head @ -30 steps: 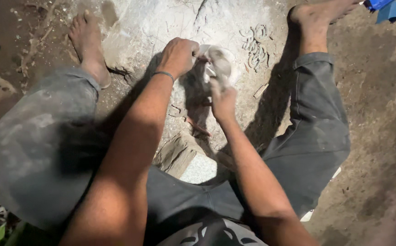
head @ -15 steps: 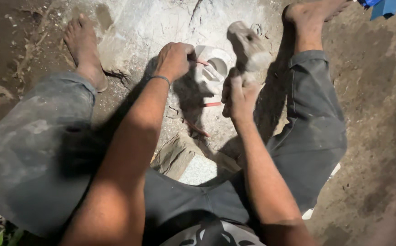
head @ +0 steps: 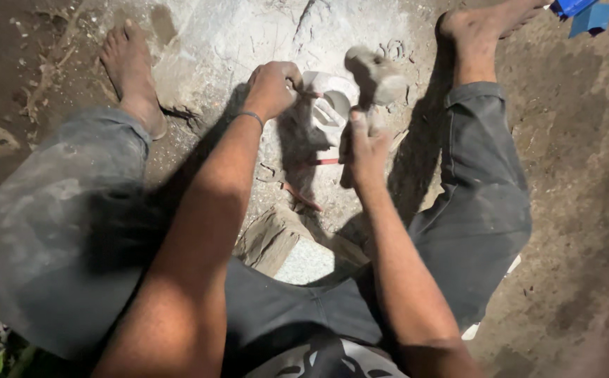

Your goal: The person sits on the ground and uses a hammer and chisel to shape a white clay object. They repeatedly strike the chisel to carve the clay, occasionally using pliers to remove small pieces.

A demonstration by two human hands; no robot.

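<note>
**Hammer up over the white carving**

Sitting on the ground, legs spread wide, bare feet out at 11 o'clock and 1 o'clock. Between the legs, a big pale stone slab [head: 234,42], dusty and cracked.

On the slab, near 12 o'clock of the hands, a small white carved piece [head: 332,105] with a round hole in it. Lying flat on the stone, just right of the left hand.

Left hand [head: 271,87] clenched tight, pinching what looks like a thin red-tipped tool against the left edge of the white piece. A thin band on that wrist. Most of the tool hidden under the fist, so hard to tell its shape.

Right hand [head: 364,150] wrapped around a handle, holding a hammer [head: 378,73] with a dusty grey head. Head lifted up at 1 o'clock of the white piece, a bit blurred.

A thin red stick [head: 324,162] lying on the slab at 6 o'clock of the white piece. A grey block [head: 297,252] close to the lap. Something blue [head: 581,10] at the top right corner.

Could go wrong: hammer coming down crooked and hitting the left fingers, since so near the tool. Too hard a hit might crack the thin white piece around its hole. Piece not held down, so might slip or jump on the dusty stone.
</note>
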